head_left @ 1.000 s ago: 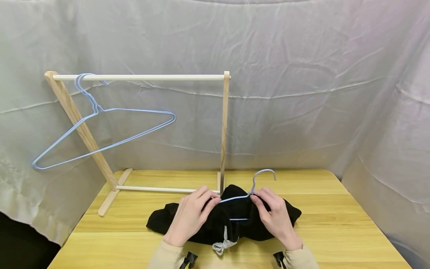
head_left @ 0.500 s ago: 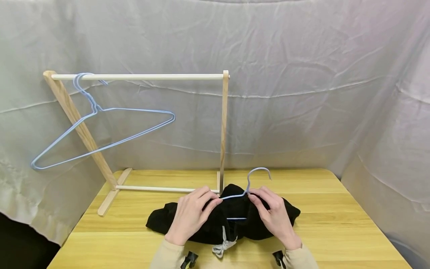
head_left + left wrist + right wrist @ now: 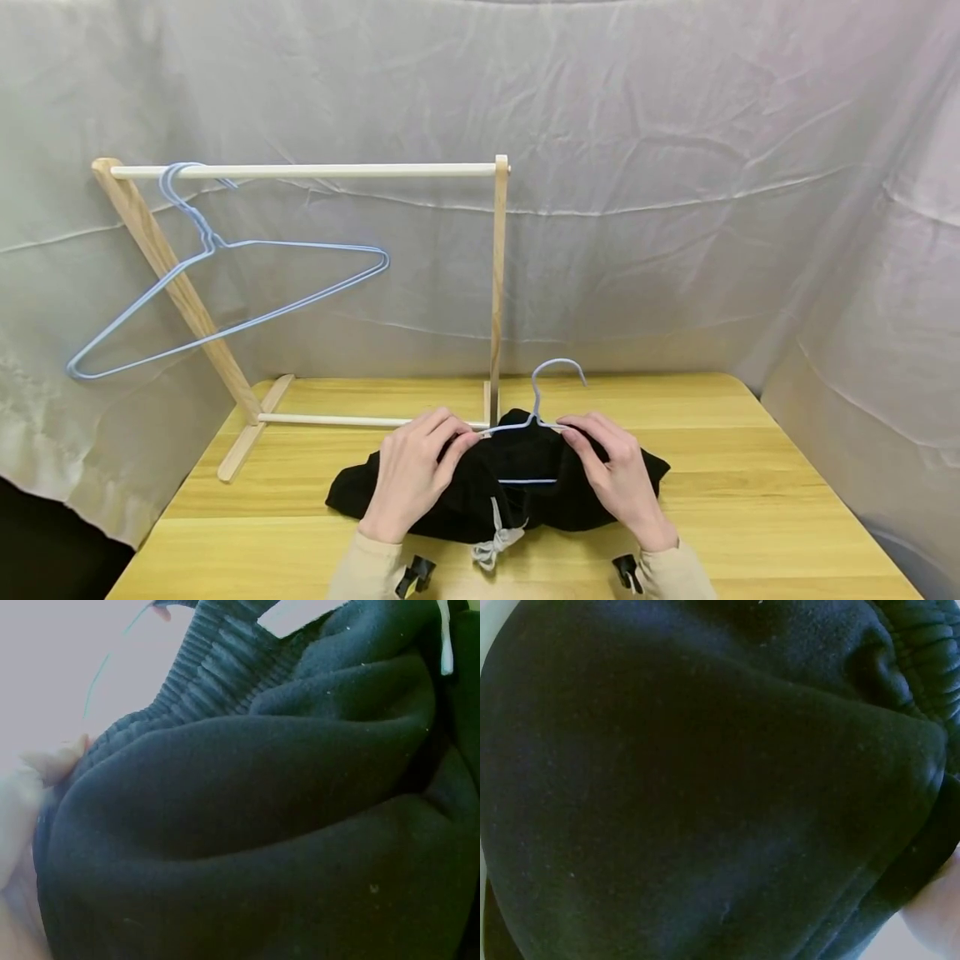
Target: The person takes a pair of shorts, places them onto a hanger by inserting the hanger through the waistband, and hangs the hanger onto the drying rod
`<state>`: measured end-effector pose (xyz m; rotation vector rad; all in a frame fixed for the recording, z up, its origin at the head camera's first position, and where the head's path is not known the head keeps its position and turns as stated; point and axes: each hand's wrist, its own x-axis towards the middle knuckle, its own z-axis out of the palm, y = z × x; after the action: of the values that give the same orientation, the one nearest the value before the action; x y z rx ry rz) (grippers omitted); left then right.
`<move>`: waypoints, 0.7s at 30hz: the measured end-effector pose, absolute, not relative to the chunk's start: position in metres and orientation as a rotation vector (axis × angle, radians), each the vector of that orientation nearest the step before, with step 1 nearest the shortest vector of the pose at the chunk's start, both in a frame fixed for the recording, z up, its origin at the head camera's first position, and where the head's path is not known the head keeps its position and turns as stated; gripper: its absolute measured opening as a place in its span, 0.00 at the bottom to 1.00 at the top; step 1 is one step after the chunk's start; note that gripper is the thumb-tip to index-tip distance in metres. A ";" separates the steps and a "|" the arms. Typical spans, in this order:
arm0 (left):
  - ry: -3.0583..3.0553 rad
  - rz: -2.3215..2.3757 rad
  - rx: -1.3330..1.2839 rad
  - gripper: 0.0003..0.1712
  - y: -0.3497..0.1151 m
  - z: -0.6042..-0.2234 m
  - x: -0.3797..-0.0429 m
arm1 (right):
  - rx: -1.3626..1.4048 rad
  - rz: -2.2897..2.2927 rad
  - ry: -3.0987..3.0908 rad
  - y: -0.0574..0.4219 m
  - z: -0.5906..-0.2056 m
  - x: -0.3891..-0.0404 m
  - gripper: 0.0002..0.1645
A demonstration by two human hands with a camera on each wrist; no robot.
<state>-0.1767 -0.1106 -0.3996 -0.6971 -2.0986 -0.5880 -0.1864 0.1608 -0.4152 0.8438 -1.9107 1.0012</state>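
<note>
A light blue clothes hanger stands hook-up inside the bunched waist of black drawstring pants. Its lower bar shows across the waist opening; its ends are hidden in the cloth. My left hand pinches the hanger's left arm with the waistband edge. On the other side, my right hand pinches the right arm close to the neck, also at the cloth's edge. A grey drawstring hangs knotted in front. The left wrist view shows the gathered waistband beside my fingers; black cloth fills most of the right wrist view.
A wooden clothes rack stands behind the hands to the left, its white top rail carrying light blue hangers near the left end. Bare wooden tabletop lies to the right. Grey curtains enclose the back and sides.
The hanger's hook has shifted left and slightly up. My right hand now pinches the right arm beyond the neck, and my left hand has drawn a little leftward.
</note>
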 end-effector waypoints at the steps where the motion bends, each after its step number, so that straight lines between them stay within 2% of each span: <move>1: -2.101 -0.587 -0.686 0.06 -0.112 -0.399 -0.177 | 0.843 1.004 -1.910 0.162 -0.415 -0.187 0.09; 6: -2.090 -0.591 -0.629 0.09 -0.116 -0.398 -0.177 | 0.830 1.013 -1.917 0.165 -0.416 -0.187 0.08; 13: -2.027 -0.614 -0.569 0.14 -0.118 -0.397 -0.179 | 0.818 1.025 -1.918 0.168 -0.415 -0.187 0.14; 21: -1.981 -0.677 -0.484 0.19 -0.119 -0.399 -0.179 | 0.801 1.025 -1.913 0.170 -0.415 -0.187 0.14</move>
<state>-0.1792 -0.1195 -0.3992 -0.4837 -1.9808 -0.6773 -0.1873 0.1696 -0.4145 0.8006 -1.9130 1.0248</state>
